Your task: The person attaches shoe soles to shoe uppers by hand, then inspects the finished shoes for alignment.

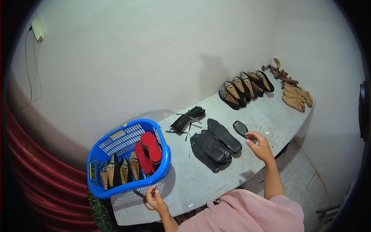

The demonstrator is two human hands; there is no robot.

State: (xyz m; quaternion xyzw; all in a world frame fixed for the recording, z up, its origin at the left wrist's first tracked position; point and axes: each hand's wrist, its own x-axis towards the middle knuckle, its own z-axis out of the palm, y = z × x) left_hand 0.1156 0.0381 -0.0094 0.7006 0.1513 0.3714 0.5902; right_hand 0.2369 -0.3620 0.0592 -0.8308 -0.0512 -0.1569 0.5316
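- The person's right hand (259, 147) reaches over the table (179, 183), thumb and fingers parted in a loose curve.
- Just past its fingertips, towards the wall, lies a single dark sole (240, 127). The near end runs in by the fingers, and from where I stand I can't tell whether they touch it.
- Left of that hand, near it, is a pile of black soles (217, 145), overlapping one another and lying flat on the table.
- Further left and beyond that pile sits a bundle of thin black strips (189, 119), a few loose ends straying out.
- Well beyond the right hand, by the wall, stands a row of dark flat shoes (247, 85) with tan insides and patterned fronts.
- Beyond and to the right of the same hand, at the table's far end, are tan foot-shaped forms (293, 98), with a jumble of brown and dark items (288, 81) behind them.
- The left hand (155, 199) is low at the table's near edge, fingers bent. A thin dark strip (139, 194) shows beside them; I can't tell whether it is gripped.
- Just beyond the left hand and to its left stands a blue basket (167, 152), holding patterned flat shoes (134, 164) and, on the side nearer the pile, red soles (143, 159).
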